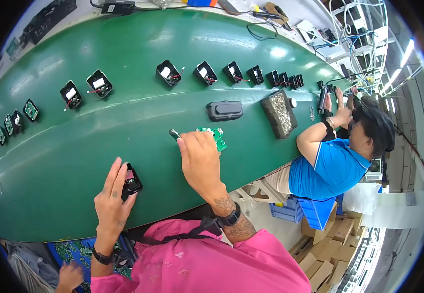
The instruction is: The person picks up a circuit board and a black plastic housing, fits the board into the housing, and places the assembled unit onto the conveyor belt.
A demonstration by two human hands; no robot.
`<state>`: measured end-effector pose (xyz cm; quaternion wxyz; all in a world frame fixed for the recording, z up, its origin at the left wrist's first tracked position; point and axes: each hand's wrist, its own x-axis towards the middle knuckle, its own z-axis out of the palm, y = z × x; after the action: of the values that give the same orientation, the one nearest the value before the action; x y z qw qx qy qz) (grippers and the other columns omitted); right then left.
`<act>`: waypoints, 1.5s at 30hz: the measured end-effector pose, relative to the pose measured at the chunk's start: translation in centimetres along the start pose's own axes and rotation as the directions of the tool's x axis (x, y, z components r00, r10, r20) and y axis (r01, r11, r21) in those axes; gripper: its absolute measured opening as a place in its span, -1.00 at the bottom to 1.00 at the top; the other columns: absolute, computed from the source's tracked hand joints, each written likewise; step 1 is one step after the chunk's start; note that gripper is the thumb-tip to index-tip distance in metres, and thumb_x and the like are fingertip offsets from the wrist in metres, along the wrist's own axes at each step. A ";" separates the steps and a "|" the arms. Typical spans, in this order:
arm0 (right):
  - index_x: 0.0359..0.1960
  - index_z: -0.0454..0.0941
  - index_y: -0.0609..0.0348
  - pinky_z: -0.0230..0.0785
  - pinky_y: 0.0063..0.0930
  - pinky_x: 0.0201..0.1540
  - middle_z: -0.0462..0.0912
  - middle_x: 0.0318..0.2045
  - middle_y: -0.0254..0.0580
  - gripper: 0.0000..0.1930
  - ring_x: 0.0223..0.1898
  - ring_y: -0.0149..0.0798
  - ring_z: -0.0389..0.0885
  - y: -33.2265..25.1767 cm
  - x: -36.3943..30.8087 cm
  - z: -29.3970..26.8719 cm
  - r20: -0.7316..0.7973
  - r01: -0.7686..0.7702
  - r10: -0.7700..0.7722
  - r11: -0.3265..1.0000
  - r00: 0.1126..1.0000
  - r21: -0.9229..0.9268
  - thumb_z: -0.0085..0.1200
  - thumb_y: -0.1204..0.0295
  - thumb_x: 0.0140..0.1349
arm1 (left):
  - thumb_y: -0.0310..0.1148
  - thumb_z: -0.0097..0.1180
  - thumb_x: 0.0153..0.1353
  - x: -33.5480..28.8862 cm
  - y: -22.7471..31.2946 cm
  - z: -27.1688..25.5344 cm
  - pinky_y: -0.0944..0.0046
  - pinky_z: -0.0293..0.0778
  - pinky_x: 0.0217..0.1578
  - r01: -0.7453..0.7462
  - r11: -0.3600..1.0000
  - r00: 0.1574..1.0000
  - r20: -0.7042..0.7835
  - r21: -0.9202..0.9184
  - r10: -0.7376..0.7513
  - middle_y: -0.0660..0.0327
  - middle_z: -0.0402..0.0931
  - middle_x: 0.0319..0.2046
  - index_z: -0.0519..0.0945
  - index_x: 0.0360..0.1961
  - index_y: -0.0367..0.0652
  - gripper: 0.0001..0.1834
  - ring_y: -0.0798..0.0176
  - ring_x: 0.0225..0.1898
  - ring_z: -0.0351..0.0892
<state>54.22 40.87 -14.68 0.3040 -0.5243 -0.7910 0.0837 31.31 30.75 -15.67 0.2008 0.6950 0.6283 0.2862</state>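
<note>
My left hand (pixel 112 205) rests on the green table with its fingers and thumb around a small open black plastic housing (pixel 133 181). Something pinkish and some small parts show inside the housing. To the right, my right hand (pixel 200 163) pinches a small dark circuit board (pixel 174 133) between thumb and forefinger. Several green circuit boards (pixel 220 140) lie beside and partly under that hand, so some of them are hidden. A closed black oblong case (pixel 224 111) lies just beyond these boards.
Several open black housings (pixel 169 73) with wires stand in a row along the green table (pixel 138 122). More boards (pixel 31 110) line the far left. A dark tray of small metal parts (pixel 279 114) sits right, near a co-worker in blue (pixel 326 168). Another person's hand (pixel 69 277) shows lower left.
</note>
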 end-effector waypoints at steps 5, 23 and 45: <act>-0.11 0.57 0.32 0.37 -0.65 -0.56 0.71 -0.35 -0.16 -0.68 -0.58 -0.48 0.58 -2.4 -1.5 -2.5 0.496 -0.587 0.315 0.457 0.809 0.668 -0.14 0.29 0.54 | -0.41 0.32 0.10 -0.5 1.8 0.3 0.50 0.36 -0.48 -0.019 0.985 0.949 -0.315 -0.169 -0.036 0.04 0.59 0.05 0.53 0.22 -0.25 -0.40 0.47 -0.57 0.43; -0.11 0.54 0.36 0.39 -0.59 -0.62 0.66 -0.44 -0.17 -0.84 -0.61 -0.40 0.59 -2.6 -5.0 -1.0 0.830 -0.821 0.045 -0.125 0.556 0.557 0.14 0.56 0.32 | -0.59 0.36 0.05 -3.2 1.9 0.7 0.46 0.22 -0.56 0.126 0.659 0.959 -0.078 -0.742 -0.272 0.33 0.46 -0.47 0.72 -0.04 -0.17 -0.61 0.54 -0.60 0.30; -0.13 0.55 0.36 0.42 -0.65 -0.55 0.67 -0.46 -0.23 -0.82 -0.59 -0.48 0.58 -3.3 -2.8 2.3 0.669 -0.700 0.206 0.201 0.714 0.685 0.20 0.52 0.31 | -0.62 0.32 0.07 -0.4 1.8 5.2 0.44 0.23 -0.53 0.083 0.778 0.855 -0.357 -0.622 -0.377 0.33 0.44 -0.50 0.70 -0.32 -0.33 -0.88 0.51 -0.53 0.35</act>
<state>51.07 37.40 -16.16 0.3135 -0.4435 -0.4487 0.7097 36.03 30.52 -18.55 0.2839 0.4249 0.6205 0.5949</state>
